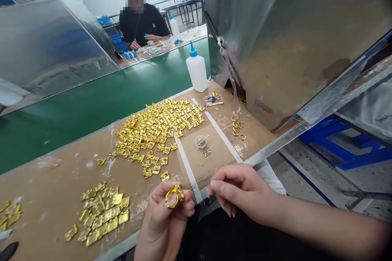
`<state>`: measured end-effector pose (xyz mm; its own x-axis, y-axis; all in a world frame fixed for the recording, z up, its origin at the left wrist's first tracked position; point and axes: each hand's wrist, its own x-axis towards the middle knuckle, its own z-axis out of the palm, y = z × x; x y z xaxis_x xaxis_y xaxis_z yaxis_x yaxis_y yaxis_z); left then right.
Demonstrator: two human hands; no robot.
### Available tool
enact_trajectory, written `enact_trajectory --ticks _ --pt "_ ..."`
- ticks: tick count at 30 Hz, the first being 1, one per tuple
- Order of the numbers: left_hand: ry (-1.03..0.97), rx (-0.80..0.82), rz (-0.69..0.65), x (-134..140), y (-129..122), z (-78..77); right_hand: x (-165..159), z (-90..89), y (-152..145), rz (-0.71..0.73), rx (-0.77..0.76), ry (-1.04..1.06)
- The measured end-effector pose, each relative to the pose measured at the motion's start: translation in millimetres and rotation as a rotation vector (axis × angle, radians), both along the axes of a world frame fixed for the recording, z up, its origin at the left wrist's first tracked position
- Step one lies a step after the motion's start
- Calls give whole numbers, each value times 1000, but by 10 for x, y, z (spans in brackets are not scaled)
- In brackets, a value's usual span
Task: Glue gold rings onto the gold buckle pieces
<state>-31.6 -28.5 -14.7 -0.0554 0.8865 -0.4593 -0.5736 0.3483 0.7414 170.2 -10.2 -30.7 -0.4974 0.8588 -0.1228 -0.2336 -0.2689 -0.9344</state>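
Note:
My left hand [165, 224], at the bottom middle, pinches a shiny gold ring [172, 199] with a raised ornament, its round band facing me. Just to the right, my right hand [237, 189] is closed, thumb pressed to the index finger; whatever lies between the fingertips is too small to make out. Beyond the hands, a small clear dish [201, 142] with a thin stick across it sits on a cardboard patch. A wide heap of gold pieces [156, 124] spreads over the brown table behind my left hand. A second cluster of flat gold pieces [104, 212] lies left of that hand.
A white bottle with a blue cap [197, 71] stands at the table's back. Several plain gold rings [237, 126] lie at right beside a large metal housing [290, 40]. A green conveyor belt [92, 97] runs behind, with a co-worker [142, 24] seated across it.

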Motion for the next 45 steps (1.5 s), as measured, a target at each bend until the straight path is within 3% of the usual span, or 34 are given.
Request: enact_trajectory --ticks 8,10,13,17,21,26,29,32,36,38,41,45 --pt "-6 -15 77 138 -26 120 8 -31 2 35 -4 -29" --pt "-13 -26 58 165 -36 151 24 -19 11 0 79 -44" --pt "-26 -70 -37 171 -48 150 57 20 43 -82 355 -85" --pt "-58 -88 -187 164 -66 95 91 84 103 -35 633 -145" --pt "-41 -29 -281 153 -76 46 92 149 141 -13 694 -220" --pt "15 -24 -307 133 -65 39 90 161 168 -12 710 -240" --pt "105 -37 -294 143 -74 56 65 90 191 -25 669 -222" --pt "330 91 -207 144 -104 68 -1 -4 206 -103 453 -92" --pt "874 577 100 79 -92 88 -104 -93 178 -69 -59 169" --pt "1058 863 140 38 -49 120 -137 -109 153 -20 -183 244" --pt "1242 1129 28 12 4 179 -161 -89 134 4 -169 279" --pt "1204 1121 33 26 -5 178 -174 -21 138 -14 -85 238"
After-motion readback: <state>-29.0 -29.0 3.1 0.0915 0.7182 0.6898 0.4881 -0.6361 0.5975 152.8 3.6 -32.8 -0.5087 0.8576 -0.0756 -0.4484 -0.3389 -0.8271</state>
